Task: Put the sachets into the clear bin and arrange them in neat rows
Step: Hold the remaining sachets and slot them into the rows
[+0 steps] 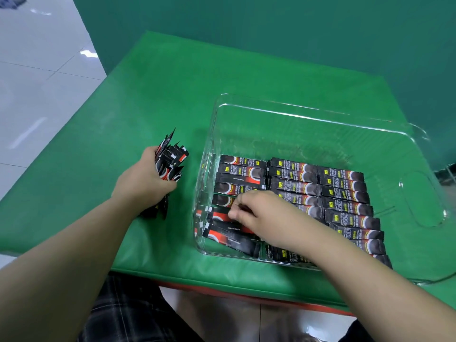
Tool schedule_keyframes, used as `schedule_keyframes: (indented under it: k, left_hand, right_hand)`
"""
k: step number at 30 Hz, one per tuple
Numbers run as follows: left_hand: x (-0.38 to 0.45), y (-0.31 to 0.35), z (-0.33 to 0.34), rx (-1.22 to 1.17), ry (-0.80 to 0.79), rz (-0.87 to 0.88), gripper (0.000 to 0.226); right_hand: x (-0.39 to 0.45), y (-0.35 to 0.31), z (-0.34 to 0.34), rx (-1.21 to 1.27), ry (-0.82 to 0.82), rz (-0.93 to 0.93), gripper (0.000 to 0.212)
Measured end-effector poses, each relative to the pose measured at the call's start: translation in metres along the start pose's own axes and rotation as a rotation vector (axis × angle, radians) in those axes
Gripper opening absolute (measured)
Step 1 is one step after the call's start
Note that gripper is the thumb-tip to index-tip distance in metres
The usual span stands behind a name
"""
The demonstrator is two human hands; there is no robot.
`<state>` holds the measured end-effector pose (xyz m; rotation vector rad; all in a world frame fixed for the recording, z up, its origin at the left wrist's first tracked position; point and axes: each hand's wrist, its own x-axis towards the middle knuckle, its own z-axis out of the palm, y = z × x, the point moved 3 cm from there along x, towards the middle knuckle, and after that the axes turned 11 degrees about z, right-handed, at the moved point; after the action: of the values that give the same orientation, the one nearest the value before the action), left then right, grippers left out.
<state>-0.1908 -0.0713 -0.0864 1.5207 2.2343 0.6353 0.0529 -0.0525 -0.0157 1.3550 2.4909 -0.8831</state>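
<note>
A clear bin (320, 114) stands on the green mat. Its near half holds black-and-red sachets (343, 191) laid flat in three rows. My right hand (256, 213) reaches into the bin over the left row, fingers pinched on a sachet (222, 217) that lies a little askew near the front. Outside the bin, to its left, my left hand (145, 181) is closed around a bundle of sachets (170, 161) that stick up from the fist, with ends also poking out below it.
The green mat (153, 95) covers a table with an orange front edge. White tiled floor (37, 70) lies to the left and a green wall (271, 25) stands behind. The bin's far half shows only the mat through its bottom.
</note>
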Motion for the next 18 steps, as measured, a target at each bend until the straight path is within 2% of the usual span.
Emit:
schedule_keyframes:
  k: [2, 6, 10, 18]
  left_hand:
    - [0.001, -0.001, 0.000, -0.008, -0.005, -0.007, 0.075]
    - [0.001, -0.002, 0.001, -0.008, 0.000, -0.006, 0.075]
    - [0.001, -0.003, 0.001, -0.004, 0.002, -0.009, 0.074]
    - [0.002, -0.004, 0.002, -0.017, 0.000, -0.003, 0.076]
  right_hand:
    - [0.001, 0.001, 0.003, -0.023, -0.011, -0.012, 0.017]
    - [0.005, -0.002, 0.013, -0.124, -0.040, -0.001, 0.032]
    - [0.008, -0.004, 0.023, -0.184, -0.064, 0.001, 0.035]
    - [0.010, -0.008, 0.028, -0.348, 0.019, -0.060, 0.036]
